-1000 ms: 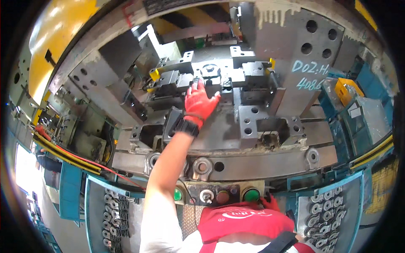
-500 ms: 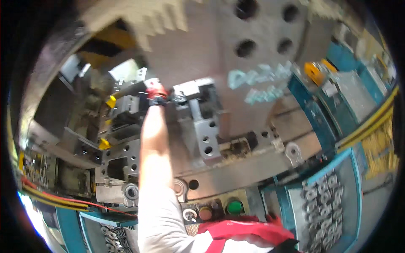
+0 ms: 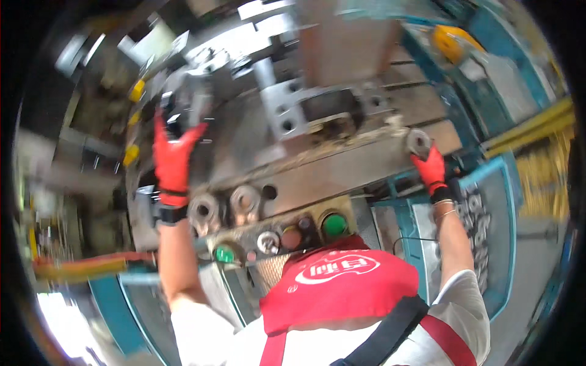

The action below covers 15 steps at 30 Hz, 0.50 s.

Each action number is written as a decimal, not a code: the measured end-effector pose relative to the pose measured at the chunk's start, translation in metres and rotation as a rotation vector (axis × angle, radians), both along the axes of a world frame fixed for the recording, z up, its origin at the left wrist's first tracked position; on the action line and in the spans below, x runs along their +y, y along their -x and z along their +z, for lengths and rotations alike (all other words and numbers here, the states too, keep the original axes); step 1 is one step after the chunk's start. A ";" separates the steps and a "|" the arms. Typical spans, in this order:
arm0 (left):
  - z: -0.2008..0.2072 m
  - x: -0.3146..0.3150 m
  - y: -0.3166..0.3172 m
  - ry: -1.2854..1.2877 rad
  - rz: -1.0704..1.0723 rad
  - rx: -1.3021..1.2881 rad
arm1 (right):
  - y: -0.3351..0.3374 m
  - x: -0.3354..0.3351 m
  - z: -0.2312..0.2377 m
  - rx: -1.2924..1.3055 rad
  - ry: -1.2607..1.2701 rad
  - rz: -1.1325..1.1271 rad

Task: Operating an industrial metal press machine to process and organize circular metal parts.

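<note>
Fingers of the right hand [image 3: 431, 168] touch one ring-ended part [image 3: 412, 139] at the right end of the bar [image 3: 342, 160]; the left hand's [image 3: 173, 155] adjoin one blurred grey part [image 3: 198, 100]. Whether either grips, I cannot tell. Two more ring-ended parts [image 3: 209, 222] sit toward the bar's left end.

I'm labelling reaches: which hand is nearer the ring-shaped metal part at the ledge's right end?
Right. The right hand is at the ring-shaped metal part, its grip on it unclear; the left hand is far to the part's left, beside a blurred metal piece.
</note>
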State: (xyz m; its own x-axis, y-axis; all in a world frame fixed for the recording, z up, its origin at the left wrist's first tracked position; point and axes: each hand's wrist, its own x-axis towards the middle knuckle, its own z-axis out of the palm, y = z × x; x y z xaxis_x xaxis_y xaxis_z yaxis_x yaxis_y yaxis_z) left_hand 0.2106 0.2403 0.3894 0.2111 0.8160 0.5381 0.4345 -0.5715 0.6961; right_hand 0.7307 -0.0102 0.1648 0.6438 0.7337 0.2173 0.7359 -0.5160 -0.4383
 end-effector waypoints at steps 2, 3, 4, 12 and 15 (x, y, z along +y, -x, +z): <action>-0.023 -0.053 0.007 0.138 0.079 -0.048 | -0.012 0.020 -0.003 0.035 0.193 -0.012; -0.030 -0.079 0.012 0.120 0.152 0.061 | -0.015 0.027 -0.004 -0.002 0.287 -0.006; -0.040 -0.103 0.014 0.186 0.144 -0.005 | -0.018 0.031 -0.003 -0.025 0.409 -0.066; -0.133 -0.166 0.017 0.633 0.497 0.468 | -0.033 0.032 -0.022 0.082 0.268 -0.006; -0.160 -0.156 0.005 0.556 0.513 0.594 | -0.040 0.033 -0.038 0.180 -0.029 -0.045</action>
State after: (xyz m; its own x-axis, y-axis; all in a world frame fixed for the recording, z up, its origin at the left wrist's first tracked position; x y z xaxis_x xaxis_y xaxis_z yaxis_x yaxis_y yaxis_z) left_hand 0.2061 0.0847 0.2297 -0.1287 0.9911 -0.0330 0.9089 0.1312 0.3959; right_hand 0.7712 0.0225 0.1270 0.7065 0.6981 0.1162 0.6206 -0.5322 -0.5758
